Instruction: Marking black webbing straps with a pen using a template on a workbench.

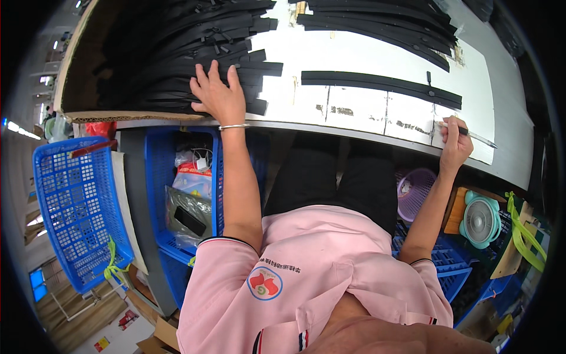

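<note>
My left hand lies with spread fingers on a pile of black zippers that fills the left of the table. Whether its fingertips have hold of a strip, I cannot make out. A pen is held in my right hand, near the table's front edge, its silvery end pointing right. One black zipper with its pull standing up lies by itself across a white board marked with dark lines and smudges. More black zippers are laid together at the far side of the board.
A cardboard wall edges the zipper pile. Below the table at left are a blue perforated basket and a blue crate holding bags and a phone. A purple basket and a turquoise fan are at right.
</note>
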Available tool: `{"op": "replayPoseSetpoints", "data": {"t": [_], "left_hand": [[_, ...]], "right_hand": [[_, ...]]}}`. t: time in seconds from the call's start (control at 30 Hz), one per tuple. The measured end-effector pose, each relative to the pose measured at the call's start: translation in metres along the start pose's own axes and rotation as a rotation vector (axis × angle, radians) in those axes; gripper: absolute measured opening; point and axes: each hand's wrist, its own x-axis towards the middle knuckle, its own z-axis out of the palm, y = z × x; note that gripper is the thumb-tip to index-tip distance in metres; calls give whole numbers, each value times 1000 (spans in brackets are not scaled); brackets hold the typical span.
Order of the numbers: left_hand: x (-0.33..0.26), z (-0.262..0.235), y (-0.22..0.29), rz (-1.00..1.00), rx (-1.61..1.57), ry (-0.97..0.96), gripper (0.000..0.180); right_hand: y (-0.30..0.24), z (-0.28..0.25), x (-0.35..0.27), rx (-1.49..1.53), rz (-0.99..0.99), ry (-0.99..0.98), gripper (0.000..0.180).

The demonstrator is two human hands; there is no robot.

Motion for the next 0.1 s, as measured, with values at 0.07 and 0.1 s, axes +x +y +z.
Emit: {"op": "replayPoseSetpoints", "data": {"t": [0.07,0.1], "left_hand": [[-6,3,5,-3,4,22,49],[-8,3,5,-6,3,20,49]], "right_hand": [[-13,5,2,-20,13,-27,18],[-20,12,1,-35,-20,-56,17]]}}
